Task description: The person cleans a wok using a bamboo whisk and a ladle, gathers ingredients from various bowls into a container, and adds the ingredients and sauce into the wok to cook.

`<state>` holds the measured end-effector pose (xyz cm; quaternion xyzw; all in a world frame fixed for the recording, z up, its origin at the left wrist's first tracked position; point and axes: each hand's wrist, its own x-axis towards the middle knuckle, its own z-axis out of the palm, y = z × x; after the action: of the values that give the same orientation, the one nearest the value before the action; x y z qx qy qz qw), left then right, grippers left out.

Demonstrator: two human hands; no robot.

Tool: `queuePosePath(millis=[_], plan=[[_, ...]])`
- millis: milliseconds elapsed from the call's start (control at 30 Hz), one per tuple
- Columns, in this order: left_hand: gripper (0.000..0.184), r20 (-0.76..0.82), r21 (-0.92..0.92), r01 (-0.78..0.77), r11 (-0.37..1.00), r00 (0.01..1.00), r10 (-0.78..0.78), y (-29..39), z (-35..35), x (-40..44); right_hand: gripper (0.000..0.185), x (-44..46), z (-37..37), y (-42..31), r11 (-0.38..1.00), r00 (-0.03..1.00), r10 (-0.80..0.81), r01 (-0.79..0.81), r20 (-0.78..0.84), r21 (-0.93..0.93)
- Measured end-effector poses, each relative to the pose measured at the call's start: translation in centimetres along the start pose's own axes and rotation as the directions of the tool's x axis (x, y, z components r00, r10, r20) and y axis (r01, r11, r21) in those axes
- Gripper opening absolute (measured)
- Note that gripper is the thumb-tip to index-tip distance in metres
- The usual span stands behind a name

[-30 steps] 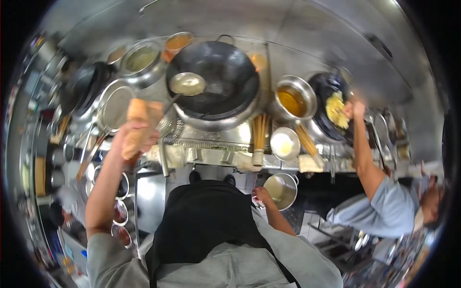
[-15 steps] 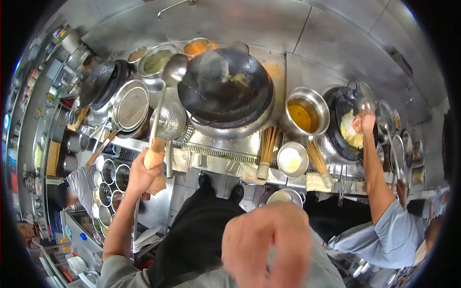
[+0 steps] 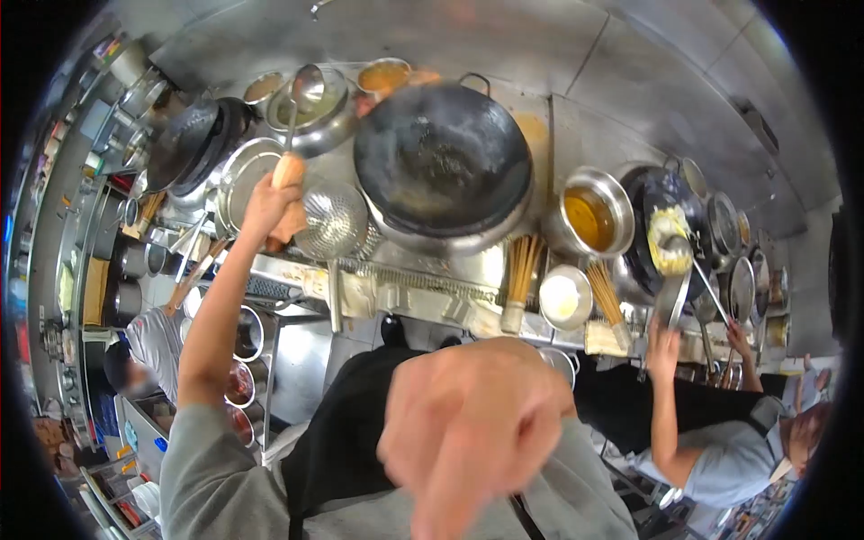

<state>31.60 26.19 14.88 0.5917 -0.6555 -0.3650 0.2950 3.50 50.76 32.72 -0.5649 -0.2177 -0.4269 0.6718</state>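
My left hand is wrapped round the thick wooden handle of a ladle. The ladle's bowl hangs over a metal pot of cloudy liquid at the back left. A large black wok with a wet sheen inside rests on the burner right of that hand. A perforated skimmer lies between the hand and the wok. My right hand is very near the camera in front of my apron, its fingers curled. What it holds, if anything, is hidden.
On the right stand a pot of amber liquid, a white-filled bowl and bamboo brushes. Farther right, a co-worker's hand is at a wok with yellow food. Strainers lie left.
My right hand has come up from low beside the pot to near the camera. The ladle has swung from above the wok to over the back-left pot. The co-worker's hand has drawn back from the food.
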Motion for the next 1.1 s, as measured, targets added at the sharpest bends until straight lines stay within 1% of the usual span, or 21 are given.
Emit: queuePosePath(millis=[67,100,133,200,267,333,367,400,433,467,533,567,667,733,800,867,900,933,1000,1033,1100], plan=[[0.053,-0.041,0.214,0.04,0.976,0.999,-0.032,-1.0,-0.1,5.5,0.027,-3.9,-1.8,2.1,0.958,0.964,0.191,-0.224,-0.184,-0.18],[0.056,-0.066,0.34,0.046,0.939,0.997,-0.024,-1.7,0.0,8.4,0.028,-6.6,-2.5,2.8,0.887,0.874,0.313,-0.409,-0.371,-0.215],[0.057,-0.061,0.35,0.05,0.935,0.998,-0.03,-2.4,0.1,11.1,0.034,-10.1,-3.0,5.2,0.865,0.735,0.351,-0.492,-0.58,-0.1],[0.058,-0.049,0.386,0.066,0.92,0.997,-0.051,-3.7,0.6,15.6,0.037,-18.8,-3.6,8.7,0.715,0.372,0.453,-0.695,-0.81,0.08],[0.055,-0.047,0.398,0.061,0.915,0.998,-0.046,-6.2,1.4,19.9,0.035,-29.8,-0.9,13.2,0.526,-0.041,0.457,-0.793,-0.888,0.307],[0.047,0.013,0.002,0.154,0.988,0.988,-0.154,-7.7,2.2,22.5,0.021,-45.6,7.3,20.1,0.496,-0.358,0.314,-0.728,-0.879,0.474],[0.029,0.091,-0.268,0.234,0.935,0.972,-0.217,-7.9,2.5,23.1,0.016,-51.6,13.9,23.5,0.829,-0.309,0.224,-0.438,-0.924,0.348],[0.023,0.262,-0.58,0.313,0.752,0.946,-0.191,-10.0,2.9,25.2,0.016,-54.4,17.4,24.8,0.663,-0.573,0.25,-0.486,-0.78,0.569],[0.018,0.414,-0.785,0.413,0.463,0.904,-0.104,-11.8,3.3,27.5,0.016,-54.6,19.8,25.2,0.554,-0.755,0.266,-0.39,-0.6,0.736],[0.016,0.542,-0.807,0.439,0.395,0.817,0.198,-9.8,2.4,26.6,0.016,-54.3,21.7,25.8,0.543,-0.842,0.277,-0.261,-0.464,0.798],[0.017,0.367,-0.846,0.354,0.4,0.929,-0.047,-5.1,2.0,23.9,0.016,-53.9,23.4,27.0,0.589,-0.89,0.287,-0.128,-0.354,0.798],[0.018,0.374,-0.821,0.37,0.435,0.924,-0.081,-3.9,1.7,23.9,0.016,-53.3,23.2,27.2,0.613,-0.899,0.284,-0.096,-0.333,0.784],[0.024,0.368,-0.684,0.349,0.64,0.923,-0.11,-0.5,0.9,25.3,0.017,-52.0,22.4,28.1,0.665,-0.904,0.281,-0.059,-0.323,0.744],[0.024,0.494,-0.629,0.39,0.673,0.868,-0.041,0.2,1.1,28.5,0.017,-50.5,21.1,28.2,0.689,-0.899,0.265,-0.075,-0.347,0.721],[0.026,0.502,-0.58,0.39,0.715,0.862,-0.063,2.7,1.6,28.3,0.017,-49.7,20.2,28.3,0.709,-0.891,0.249,-0.099,-0.379,0.698],[0.029,0.203,-0.379,-0.02,0.925,0.974,0.104,4.9,2.4,27.0,0.017,-49.2,19.6,28.4,0.725,-0.883,0.227,-0.128,-0.411,0.676],[0.039,0.222,-0.204,-0.11,0.973,0.963,0.155,4.3,2.1,27.5,0.017,-49.0,19.4,28.4,0.734,-0.881,0.219,-0.135,-0.42,0.666],[0.039,0.228,-0.203,-0.113,0.973,0.961,0.159,3.5,1.9,27.6,0.017,-49.0,19.4,28.6,0.741,-0.881,0.216,-0.134,-0.421,0.658],[0.049,0.049,0.282,-0.305,0.91,0.951,0.304,1.7,2.0,27.2,0.017,-49.2,19.5,29.1,0.754,-0.883,0.196,-0.142,-0.426,0.642],[0.055,0.091,0.272,-0.2,0.941,0.979,0.181,2.0,1.2,25.8,0.017,-49.1,19.8,29.2,0.762,-0.885,0.201,-0.128,-0.42,0.635],[0.055,0.016,0.393,-0.185,0.901,0.981,0.194,1.0,0.7,23.5,0.017,-49.5,20.3,29.9,0.775,-0.893,0.201,-0.106,-0.402,0.623]])
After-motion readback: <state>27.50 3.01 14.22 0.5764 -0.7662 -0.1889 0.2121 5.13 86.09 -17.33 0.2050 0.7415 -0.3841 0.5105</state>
